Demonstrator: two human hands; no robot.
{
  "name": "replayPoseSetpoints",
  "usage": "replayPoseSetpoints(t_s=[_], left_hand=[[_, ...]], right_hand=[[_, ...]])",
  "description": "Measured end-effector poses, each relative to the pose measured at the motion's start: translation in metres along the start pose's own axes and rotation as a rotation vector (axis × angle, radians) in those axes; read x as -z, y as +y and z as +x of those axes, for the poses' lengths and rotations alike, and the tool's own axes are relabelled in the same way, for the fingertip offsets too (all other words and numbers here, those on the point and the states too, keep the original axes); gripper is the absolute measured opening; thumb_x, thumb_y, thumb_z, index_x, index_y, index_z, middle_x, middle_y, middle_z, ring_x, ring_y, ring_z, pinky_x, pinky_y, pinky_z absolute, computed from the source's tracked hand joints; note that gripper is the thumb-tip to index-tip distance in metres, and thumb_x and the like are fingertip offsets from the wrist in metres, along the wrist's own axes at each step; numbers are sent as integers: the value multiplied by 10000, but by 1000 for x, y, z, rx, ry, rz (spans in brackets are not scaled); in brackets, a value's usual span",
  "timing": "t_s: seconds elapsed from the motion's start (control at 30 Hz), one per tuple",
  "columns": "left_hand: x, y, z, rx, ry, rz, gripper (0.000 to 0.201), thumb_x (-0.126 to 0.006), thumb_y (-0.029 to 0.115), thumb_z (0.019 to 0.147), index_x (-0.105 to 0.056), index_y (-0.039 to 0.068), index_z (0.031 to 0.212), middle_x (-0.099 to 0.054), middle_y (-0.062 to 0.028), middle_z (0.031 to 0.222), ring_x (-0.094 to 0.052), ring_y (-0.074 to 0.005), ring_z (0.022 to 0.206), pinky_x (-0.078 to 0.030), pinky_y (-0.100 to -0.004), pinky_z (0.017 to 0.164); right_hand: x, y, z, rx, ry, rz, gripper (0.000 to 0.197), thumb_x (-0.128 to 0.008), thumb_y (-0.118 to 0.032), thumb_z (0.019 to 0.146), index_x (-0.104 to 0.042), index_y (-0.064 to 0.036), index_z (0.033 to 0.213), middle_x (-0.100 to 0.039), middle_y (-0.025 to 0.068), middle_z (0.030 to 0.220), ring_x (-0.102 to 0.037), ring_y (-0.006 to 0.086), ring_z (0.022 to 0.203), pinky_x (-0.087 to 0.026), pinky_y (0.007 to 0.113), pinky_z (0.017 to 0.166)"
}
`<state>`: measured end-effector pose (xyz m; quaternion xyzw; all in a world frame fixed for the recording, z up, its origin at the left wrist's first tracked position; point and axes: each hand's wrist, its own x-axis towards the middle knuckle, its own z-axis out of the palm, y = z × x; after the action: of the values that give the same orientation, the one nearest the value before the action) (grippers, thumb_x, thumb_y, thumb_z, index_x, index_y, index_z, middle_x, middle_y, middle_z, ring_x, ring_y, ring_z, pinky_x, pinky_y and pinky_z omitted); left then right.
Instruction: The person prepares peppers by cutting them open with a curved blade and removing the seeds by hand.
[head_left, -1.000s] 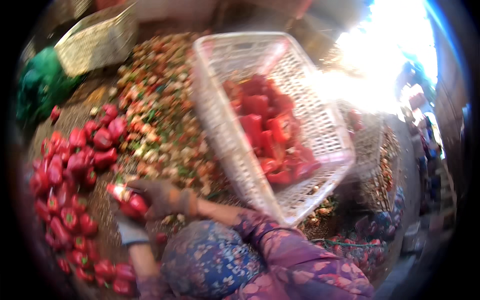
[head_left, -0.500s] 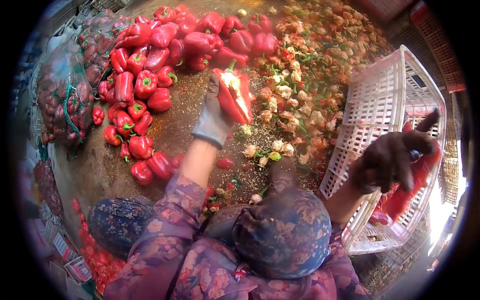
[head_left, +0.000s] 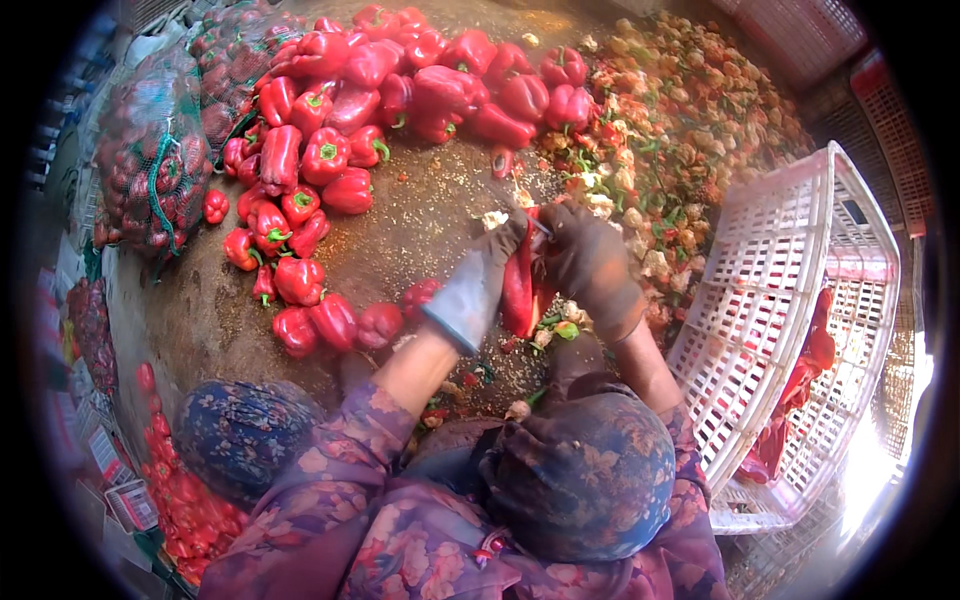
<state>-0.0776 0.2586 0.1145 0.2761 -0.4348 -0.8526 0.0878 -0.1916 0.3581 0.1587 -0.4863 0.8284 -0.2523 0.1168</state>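
My left hand [head_left: 488, 268], in a pale and brown stained glove, is closed on an opened red bell pepper [head_left: 519, 290] held low over the work surface. My right hand [head_left: 590, 262], in a dark brown glove, is closed against the pepper's upper right side. A slim grey thing shows between the two hands, too small to name. The pepper's top is partly covered by my fingers. Seedy pepper cores [head_left: 568, 318] lie just below my right hand, some with green stems.
Whole red peppers [head_left: 326, 155] are heaped at the far left, beside mesh sacks [head_left: 150, 170] of peppers. Cut cores [head_left: 690, 110] cover the far right. A white plastic crate [head_left: 755, 290] holding red pepper pieces [head_left: 800, 385] leans at the right. Seeds dot the brown surface [head_left: 420, 215].
My right hand has come from over the crate, where its fingers were spread, to the pepper in my left hand. My left hand has moved nearer and right. A red piece now lies in the crate.
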Motion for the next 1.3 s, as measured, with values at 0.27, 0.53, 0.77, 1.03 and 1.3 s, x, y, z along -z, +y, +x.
replayPoseSetpoints(t_s=[0.27,0.53,0.77,1.03,1.3], left_hand=[[-4,-21,-3,233,280,-372,470,-583,456,901,-592,45,1130,-655,-60,1006,-615,-179,914,-500,-319,816],[10,19,7,124,216,-235,515,-520,496,919,-548,71,1209,-647,-76,1007,-618,-166,866,-512,-317,766],[-6,16,47,-101,134,153,577,-294,467,1002,-416,27,1356,-537,-119,1239,-480,-205,1184,-375,-309,1014],[83,126,184,-29,487,-130,879,-566,599,835,-214,72,1445,-269,-245,1433,-336,-403,1304,-309,-522,1049],[80,91,219,-426,560,790,517,-781,250,745,-485,174,1162,-589,-80,997,-568,-227,858,-487,-376,703]], right_hand=[[-57,25,1,-354,339,784,147,-700,-90,755,-619,-53,872,-603,55,759,-572,120,645,-490,268,578],[-40,82,-20,-301,514,667,425,-765,-133,756,-581,-17,1121,-596,35,922,-574,129,738,-516,269,658],[-18,51,-31,-355,143,1537,402,-644,-76,830,-554,-42,1220,-591,81,1124,-589,148,954,-503,264,765],[73,65,-56,250,640,2361,353,-558,-273,944,-520,28,1123,-585,120,860,-425,106,400,-397,228,311],[-18,55,15,-626,250,1402,258,-613,-218,891,-570,-48,1079,-552,21,712,-478,74,473,-368,199,371]])
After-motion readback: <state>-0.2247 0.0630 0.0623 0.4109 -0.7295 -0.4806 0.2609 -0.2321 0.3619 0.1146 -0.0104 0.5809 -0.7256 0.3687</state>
